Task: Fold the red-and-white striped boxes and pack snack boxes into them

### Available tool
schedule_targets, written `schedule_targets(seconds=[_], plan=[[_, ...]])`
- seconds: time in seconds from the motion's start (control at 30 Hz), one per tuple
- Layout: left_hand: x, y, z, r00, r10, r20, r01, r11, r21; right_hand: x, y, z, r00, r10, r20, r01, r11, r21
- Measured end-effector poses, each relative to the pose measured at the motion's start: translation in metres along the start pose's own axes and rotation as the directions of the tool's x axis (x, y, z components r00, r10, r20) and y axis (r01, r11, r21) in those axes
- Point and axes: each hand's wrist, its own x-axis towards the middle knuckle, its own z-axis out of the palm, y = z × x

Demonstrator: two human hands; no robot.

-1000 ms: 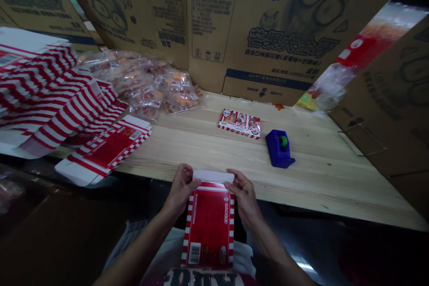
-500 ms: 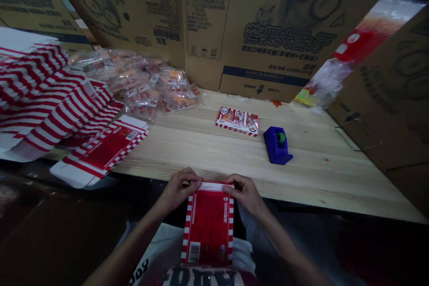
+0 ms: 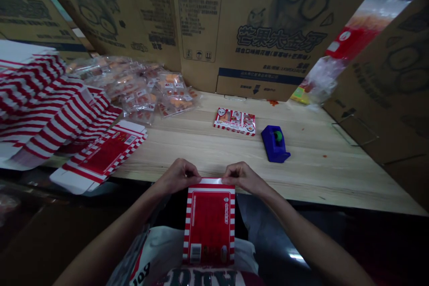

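A flat red box with red-and-white striped sides (image 3: 210, 221) rests on my lap, its printed back with a barcode facing up. My left hand (image 3: 179, 174) pinches the top left corner of its white end flap (image 3: 210, 181). Closed on the top right corner is my right hand (image 3: 241, 176), thumb and finger pressed together at the flap. Past my hands on the table lies a finished-looking red-and-white box (image 3: 234, 121) with a window showing food pieces. Right of it stands a blue tape dispenser (image 3: 275, 144) with a green core.
Striped unfolded boxes (image 3: 43, 107) pile up at the left, one flat box (image 3: 107, 152) overhanging the table edge (image 3: 161, 161). Several clear food packets (image 3: 137, 85) lie behind. Large cartons (image 3: 268, 31) wall the back; another carton (image 3: 392, 80) stands right. Plastic bags (image 3: 321, 80) sit between cartons.
Both hands have shifted slightly up at the box's top end, their fingers now closed tighter on the flap's corners. The flap looks flatter. The view has tilted a little.
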Motion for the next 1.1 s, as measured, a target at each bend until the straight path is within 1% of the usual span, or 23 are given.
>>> schedule_targets(seconds=[0.1, 0.13, 0.2, 0.27, 0.37, 0.43, 0.5, 0.57, 0.63, 0.7, 0.77, 0.8, 0.83, 0.87, 0.9, 0.93, 0.97, 1.0, 1.03, 1.07, 1.1], plan=[[0.003, 0.002, 0.000, 0.998, -0.030, 0.048, 0.031, 0.999, -0.033, 0.003, -0.002, -0.003, 1.000, 0.017, 0.014, -0.017, 1.000, -0.003], [0.003, 0.003, -0.001, 0.998, -0.024, 0.054, 0.025, 0.999, -0.031, 0.002, -0.003, -0.003, 1.000, 0.019, 0.016, -0.019, 1.000, -0.008], [0.000, 0.007, -0.002, 0.999, 0.026, 0.042, -0.026, 1.000, 0.000, -0.001, -0.007, -0.002, 1.000, 0.004, 0.007, -0.004, 0.999, -0.036], [-0.005, 0.010, -0.004, 0.995, 0.096, 0.034, -0.097, 0.994, 0.045, -0.009, -0.009, 0.001, 0.999, -0.043, -0.029, 0.040, 0.994, -0.104], [-0.016, 0.008, 0.000, 0.985, 0.174, 0.014, -0.175, 0.983, 0.062, -0.025, -0.005, 0.011, 0.977, -0.182, -0.115, 0.152, 0.961, -0.232], [-0.022, 0.001, 0.009, 0.978, 0.200, -0.067, -0.198, 0.980, 0.030, -0.035, 0.005, 0.020, 0.934, -0.290, -0.207, 0.222, 0.928, -0.297], [-0.027, -0.008, 0.024, 0.966, 0.189, -0.178, -0.199, 0.979, -0.041, -0.042, 0.018, 0.030, 0.877, -0.370, -0.306, 0.258, 0.901, -0.350], [-0.030, -0.017, 0.041, 0.955, 0.138, -0.263, -0.179, 0.974, -0.138, -0.046, 0.030, 0.039, 0.827, -0.410, -0.385, 0.259, 0.885, -0.388], [-0.032, -0.023, 0.057, 0.939, 0.095, -0.332, -0.172, 0.962, -0.210, -0.048, 0.036, 0.047, 0.799, -0.418, -0.431, 0.248, 0.883, -0.397], [-0.033, -0.026, 0.069, 0.915, 0.072, -0.398, -0.177, 0.956, -0.235, -0.049, 0.037, 0.052, 0.792, -0.401, -0.461, 0.232, 0.896, -0.379], [-0.032, -0.028, 0.074, 0.895, 0.055, -0.443, -0.180, 0.953, -0.245, -0.047, 0.035, 0.051, 0.814, -0.368, -0.450, 0.223, 0.912, -0.343], [-0.032, -0.029, 0.074, 0.891, 0.043, -0.452, -0.173, 0.952, -0.252, -0.045, 0.034, 0.046, 0.829, -0.357, -0.430, 0.226, 0.918, -0.326], [-0.031, -0.030, 0.073, 0.891, 0.028, -0.454, -0.162, 0.952, -0.260, -0.044, 0.034, 0.037, 0.834, -0.352, -0.425, 0.231, 0.922, -0.310], [-0.030, -0.031, 0.071, 0.892, 0.012, -0.453, -0.148, 0.952, -0.266, -0.043, 0.034, 0.024, 0.819, -0.355, -0.451, 0.233, 0.924, -0.303], [-0.029, -0.033, 0.069, 0.895, -0.009, -0.446, -0.126, 0.954, -0.271, -0.042, 0.035, 0.006, 0.772, -0.367, -0.520, 0.230, 0.923, -0.310], [-0.028, -0.034, 0.066, 0.900, -0.032, -0.434, -0.099, 0.957, -0.274, -0.043, 0.035, -0.015, 0.686, -0.381, -0.620, 0.210, 0.920, -0.332], [-0.026, -0.034, 0.064, 0.905, -0.051, -0.421, -0.073, 0.959, -0.273, -0.044, 0.036, -0.039, 0.562, -0.386, -0.731, 0.165, 0.919, -0.358], [-0.025, -0.035, 0.062, 0.911, -0.062, -0.408, -0.055, 0.962, -0.267, -0.047, 0.038, -0.065, 0.419, -0.384, -0.823, 0.105, 0.921, -0.375], [-0.023, -0.035, 0.060, 0.919, -0.063, -0.390, -0.044, 0.965, -0.260, -0.049, 0.039, -0.090, 0.300, -0.368, -0.880, 0.036, 0.926, -0.375], [-0.022, -0.034, 0.060, 0.928, -0.054, -0.369, -0.044, 0.967, -0.252, -0.051, 0.042, -0.113, 0.226, -0.335, -0.914, -0.023, 0.937, -0.349], [-0.021, -0.034, 0.060, 0.935, -0.041, -0.352, -0.051, 0.967, -0.248, -0.052, 0.044, -0.133, 0.203, -0.308, -0.930, -0.054, 0.944, -0.324]])
